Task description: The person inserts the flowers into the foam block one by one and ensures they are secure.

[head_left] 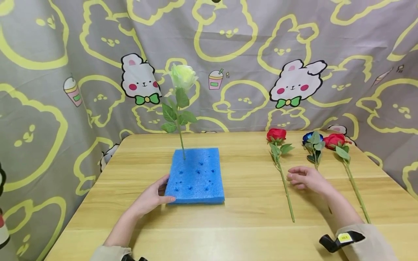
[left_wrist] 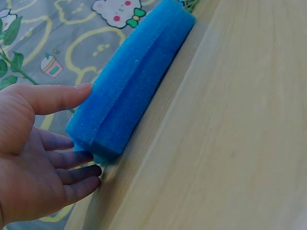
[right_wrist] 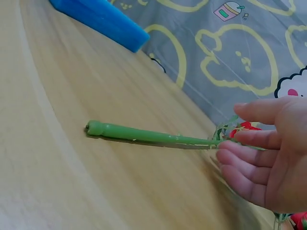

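A blue foam block with several holes lies on the table, a pale yellow-white rose standing upright near its back left. My left hand rests at the block's left edge, thumb at the front corner and fingers along the side; the left wrist view shows the hand with fingers extended against the foam. Just right of a red rose's green stem, my right hand hovers with relaxed fingers, holding nothing. In the right wrist view the stem lies beside the hand.
Beyond the right hand lie a blue rose and another red rose, their stems toward the front. The first red rose's bloom is near the back edge. A patterned curtain hangs behind the wooden table.
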### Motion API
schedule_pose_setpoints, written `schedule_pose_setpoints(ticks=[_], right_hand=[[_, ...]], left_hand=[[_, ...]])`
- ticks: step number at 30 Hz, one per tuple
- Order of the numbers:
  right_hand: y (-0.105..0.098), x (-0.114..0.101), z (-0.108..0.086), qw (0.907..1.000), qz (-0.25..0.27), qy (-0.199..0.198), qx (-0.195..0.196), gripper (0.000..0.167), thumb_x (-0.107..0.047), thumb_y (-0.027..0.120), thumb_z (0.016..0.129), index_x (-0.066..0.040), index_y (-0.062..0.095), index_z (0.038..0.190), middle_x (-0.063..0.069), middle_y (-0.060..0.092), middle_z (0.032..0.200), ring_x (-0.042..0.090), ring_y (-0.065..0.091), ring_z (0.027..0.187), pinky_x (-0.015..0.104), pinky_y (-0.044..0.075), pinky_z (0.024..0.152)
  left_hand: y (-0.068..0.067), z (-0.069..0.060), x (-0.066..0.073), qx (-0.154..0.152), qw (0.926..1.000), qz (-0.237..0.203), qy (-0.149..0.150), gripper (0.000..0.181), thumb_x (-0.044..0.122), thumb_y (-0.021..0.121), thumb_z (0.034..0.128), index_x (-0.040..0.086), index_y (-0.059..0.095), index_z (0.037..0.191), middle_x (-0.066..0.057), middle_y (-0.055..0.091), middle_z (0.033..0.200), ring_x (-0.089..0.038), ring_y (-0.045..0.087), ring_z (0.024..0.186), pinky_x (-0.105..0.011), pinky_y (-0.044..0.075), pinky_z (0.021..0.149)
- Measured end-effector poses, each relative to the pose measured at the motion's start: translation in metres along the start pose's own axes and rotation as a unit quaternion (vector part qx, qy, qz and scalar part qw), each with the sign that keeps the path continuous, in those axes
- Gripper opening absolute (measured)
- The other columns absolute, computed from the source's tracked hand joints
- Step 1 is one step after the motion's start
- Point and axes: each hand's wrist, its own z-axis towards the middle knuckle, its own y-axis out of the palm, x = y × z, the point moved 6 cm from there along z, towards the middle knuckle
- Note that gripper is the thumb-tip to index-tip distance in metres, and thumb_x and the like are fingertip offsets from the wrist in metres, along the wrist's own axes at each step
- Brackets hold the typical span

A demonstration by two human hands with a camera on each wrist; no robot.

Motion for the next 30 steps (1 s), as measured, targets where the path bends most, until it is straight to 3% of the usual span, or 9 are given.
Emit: schedule_pose_setpoints(ticks=[5, 10, 19, 30], right_hand=[[0.007, 0.009, 0.0, 0.9995, 0.007, 0.025, -0.016, 0.054, -0.016, 0.058, 0.092, 0.02, 0.036, 0.125, 0.011, 0.065, 0.1, 0.014, 0.063, 0.08, 0.03, 0.053, 0.071], [0.011, 0.011, 0.003, 0.999, -0.024, 0.036, -0.012, 0.054, -0.017, 0.062, 0.089, 0.018, 0.04, 0.125, 0.005, 0.065, 0.092, 0.013, 0.06, 0.075, 0.028, 0.053, 0.065], [0.023, 0.005, 0.006, 0.9966, -0.079, 0.018, -0.014, 0.056, -0.011, 0.064, 0.084, 0.018, 0.038, 0.124, 0.006, 0.056, 0.078, 0.01, 0.042, 0.054, 0.021, 0.035, 0.046], [0.023, -0.002, 0.009, 0.9857, -0.165, 0.019, 0.028, 0.049, -0.013, 0.067, 0.08, 0.013, 0.049, 0.117, 0.005, 0.054, 0.073, 0.014, 0.047, 0.058, 0.027, 0.041, 0.05]], left_hand=[[0.002, 0.0, -0.002, -0.004, 1.0, 0.003, -0.002, 0.086, 0.019, 0.072, 0.0808, -0.01, 0.019, 0.143, -0.029, 0.028, 0.143, -0.043, 0.033, 0.127, -0.052, 0.028, 0.103], [0.002, 0.0, -0.004, -0.005, 1.0, 0.005, -0.001, 0.086, 0.019, 0.072, 0.0812, -0.01, 0.019, 0.143, -0.029, 0.028, 0.143, -0.043, 0.033, 0.128, -0.052, 0.028, 0.103], [0.002, -0.001, -0.005, -0.007, 1.0, 0.006, 0.002, 0.085, 0.019, 0.072, 0.0818, -0.01, 0.019, 0.143, -0.029, 0.029, 0.143, -0.042, 0.034, 0.127, -0.052, 0.028, 0.103], [0.0, 0.001, -0.003, -0.004, 1.0, 0.007, 0.005, 0.085, 0.019, 0.071, 0.082, -0.009, 0.019, 0.143, -0.028, 0.032, 0.142, -0.041, 0.037, 0.126, -0.052, 0.029, 0.102]])
